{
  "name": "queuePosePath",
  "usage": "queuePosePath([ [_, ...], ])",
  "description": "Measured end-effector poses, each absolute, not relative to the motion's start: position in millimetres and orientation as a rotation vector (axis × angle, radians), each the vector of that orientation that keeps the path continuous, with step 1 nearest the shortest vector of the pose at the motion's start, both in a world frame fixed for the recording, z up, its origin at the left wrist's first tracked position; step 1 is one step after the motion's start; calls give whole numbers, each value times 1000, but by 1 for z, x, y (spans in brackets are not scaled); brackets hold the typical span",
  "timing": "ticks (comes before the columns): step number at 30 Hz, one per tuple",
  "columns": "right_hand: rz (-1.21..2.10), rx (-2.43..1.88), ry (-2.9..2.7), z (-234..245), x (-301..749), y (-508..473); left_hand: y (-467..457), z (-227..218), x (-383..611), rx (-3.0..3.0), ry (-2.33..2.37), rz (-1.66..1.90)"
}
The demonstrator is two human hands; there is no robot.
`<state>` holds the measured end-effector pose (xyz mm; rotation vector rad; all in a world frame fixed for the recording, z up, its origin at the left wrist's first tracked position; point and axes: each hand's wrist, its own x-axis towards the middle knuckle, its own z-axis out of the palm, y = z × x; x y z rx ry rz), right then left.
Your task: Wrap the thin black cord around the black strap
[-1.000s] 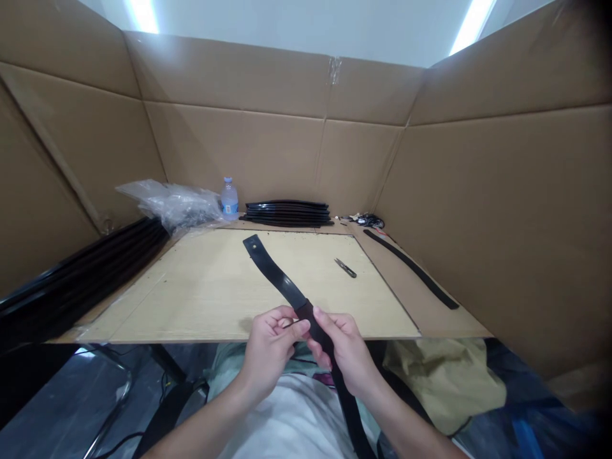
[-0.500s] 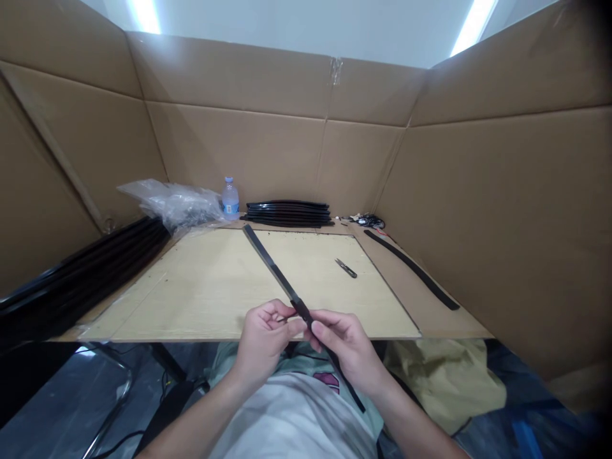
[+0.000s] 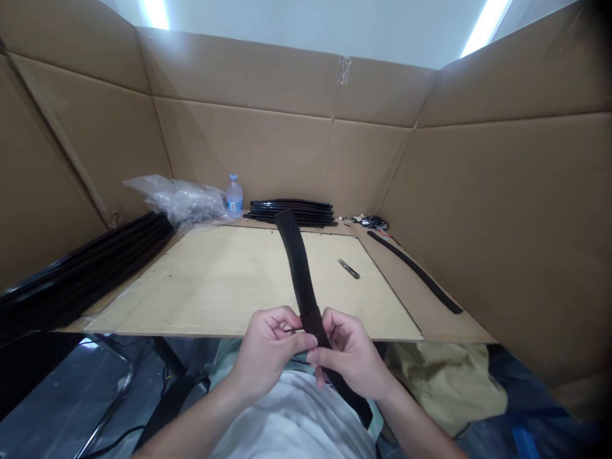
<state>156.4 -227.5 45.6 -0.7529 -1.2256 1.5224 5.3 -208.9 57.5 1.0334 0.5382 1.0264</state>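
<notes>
Two hands meet over a black strip [image 3: 299, 268] just off the near edge of a pale board [image 3: 215, 274]. The left hand [image 3: 272, 341] is nearly closed, its thumb laid on the strip, a thin dark something pinched by the curled fingers; from here I cannot tell what. The right hand [image 3: 351, 350] is partly curled, thumb across the face and fingertips behind, gripping the strip just below the left. The grip falls at a raised step partway along, perhaps to steady that spot; the far end stands up over the board, while the lower end hangs toward the person's shirt [image 3: 291, 421].

Snips [image 3: 349, 269] lie on the board's right half, within easy reach, I would judge. A lone second strip [image 3: 415, 271] runs along the right margin. More black lengths form a pile [image 3: 86, 261] at left and a neat stack [image 3: 313, 210] at the back, apparently kept aside to leave working room. A clear bag [image 3: 186, 197] and a bottle [image 3: 234, 197] stand between them; wires [image 3: 373, 222] tangle in the far right corner. Cardboard walls [image 3: 248, 140] box in the table beneath bright ceiling lights [image 3: 155, 13].
</notes>
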Motion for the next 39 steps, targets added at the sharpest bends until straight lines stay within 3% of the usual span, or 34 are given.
queuePosePath([
  [11,1510,-710,-1288,44,153,-232,-208,53,5,1035,365,975],
  [26,1514,-898,-1077,39,142,-230,-199,51,7,945,656,1011],
  [39,1630,-756,-1005,44,148,-227,-186,37,6,975,702,1106],
])
